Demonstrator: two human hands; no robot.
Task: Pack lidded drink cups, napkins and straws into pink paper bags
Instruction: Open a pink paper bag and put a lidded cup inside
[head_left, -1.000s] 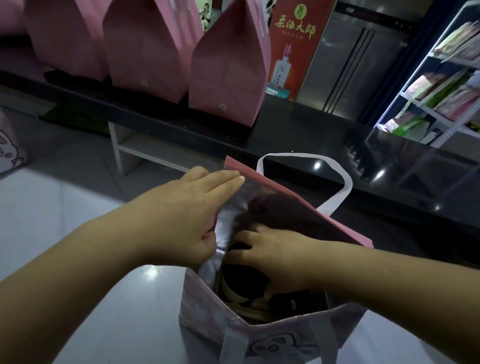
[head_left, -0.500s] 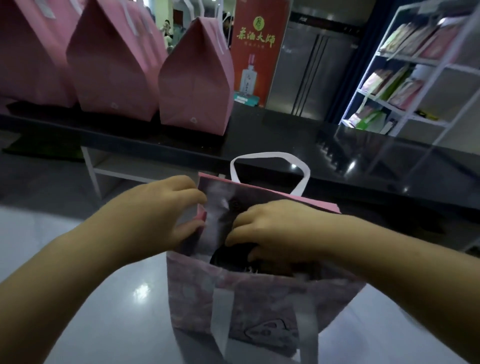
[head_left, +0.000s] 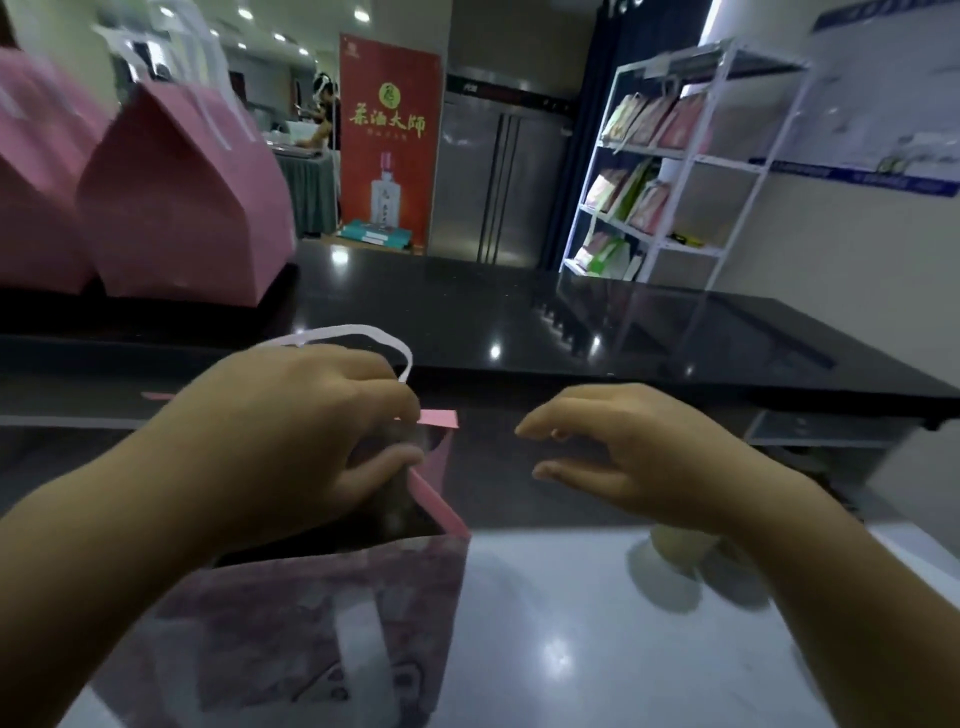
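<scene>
While the left hand (head_left: 291, 441) pinches the top rim of the open bag (head_left: 322, 623), the right hand (head_left: 639, 457) hangs just beside it, fingers loosely curled and holding nothing. That bag stands on the white counter (head_left: 571, 623); closed bags (head_left: 187, 208) sit behind on the black counter (head_left: 519, 312).

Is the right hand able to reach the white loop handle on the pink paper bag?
Probably yes: the right hand hovers open beside the pink paper bag, with nothing between it and the white loop handle. The left hand grips the bag's rim.
</scene>
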